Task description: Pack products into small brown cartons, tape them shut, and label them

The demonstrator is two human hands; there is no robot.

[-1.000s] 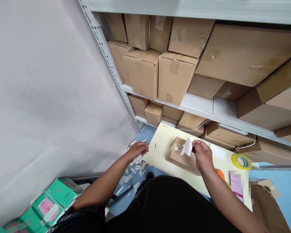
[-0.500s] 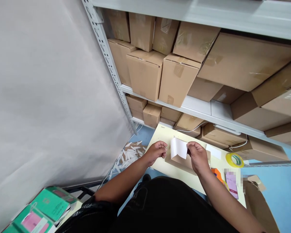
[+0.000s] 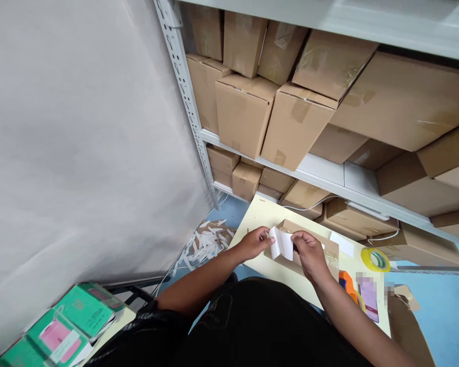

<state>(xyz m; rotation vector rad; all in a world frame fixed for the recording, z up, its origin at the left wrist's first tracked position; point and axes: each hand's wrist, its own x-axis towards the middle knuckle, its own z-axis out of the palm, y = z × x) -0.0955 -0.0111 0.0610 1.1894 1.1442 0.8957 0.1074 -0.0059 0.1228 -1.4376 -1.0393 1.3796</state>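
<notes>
Both arms reach forward and inward from the torso, hands meeting over the bench (image 3: pixel 265 216). Left forearm runs obliquely from lower left, crossing the bench's near left edge; right forearm comes in from lower right at a steeper angle, its hand bent toward the left.

Right hand (image 3: pixel 309 252): back of hand toward the camera, fingers curled, thumb and forefinger pinching the right-hand upper edge of a white sheet (image 3: pixel 285 245). Left hand (image 3: pixel 254 243): fingers bent, thumb and forefinger tips at the sheet's left edge; cannot tell whether they grip it or only touch it.

Sheet position: between the two hands, above the left part of a cardboard box (image 3: pixel 331 248) on the bench; it is creased upright, the left portion curving away from the right. Any contact between sheet and box cannot be judged from this view. Clear tape shines on the box's right end.

Right of the box: a flat white paper (image 3: pixel 342 243), a yellow tape roll (image 3: pixel 367 259) near the far edge, and an orange object (image 3: pixel 348 286) beside the right forearm.
</notes>
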